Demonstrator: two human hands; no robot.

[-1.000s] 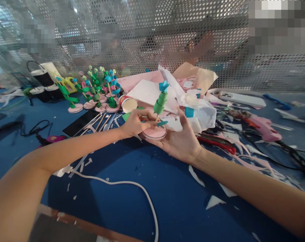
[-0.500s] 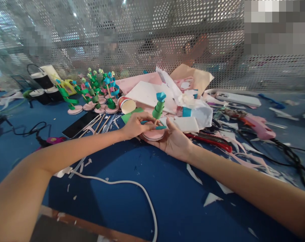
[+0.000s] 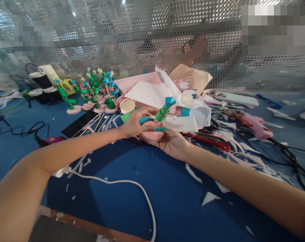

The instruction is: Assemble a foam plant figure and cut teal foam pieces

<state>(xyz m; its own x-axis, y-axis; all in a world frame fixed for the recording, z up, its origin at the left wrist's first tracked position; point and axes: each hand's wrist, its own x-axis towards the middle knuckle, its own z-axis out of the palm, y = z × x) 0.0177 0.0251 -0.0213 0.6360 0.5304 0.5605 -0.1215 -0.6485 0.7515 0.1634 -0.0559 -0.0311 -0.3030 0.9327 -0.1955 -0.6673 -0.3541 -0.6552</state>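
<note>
A paper craft flower sits in both my hands above the blue table: a round pink base [image 3: 152, 135], a stick wrapped in a green spiral stem [image 3: 162, 114] and a blue tip [image 3: 170, 101]. The stem leans to the right. My right hand [image 3: 174, 143] cups the pink base from below. My left hand [image 3: 134, 123] pinches a teal paper strip [image 3: 144, 119] at the base's left edge.
Several finished flowers [image 3: 92, 94] stand at the back left beside a paper cup [image 3: 126, 104] and a phone [image 3: 78, 123]. Paper sheets [image 3: 152, 92], red scissors [image 3: 210, 141], a pink glue gun [image 3: 255, 123], a white cable [image 3: 132, 188] and scraps lie around. A perforated metal screen closes the back.
The flower's stem has tipped from upright to leaning right. Both hands have shifted slightly away, and the left fingers now pinch a teal strip at the base.
</note>
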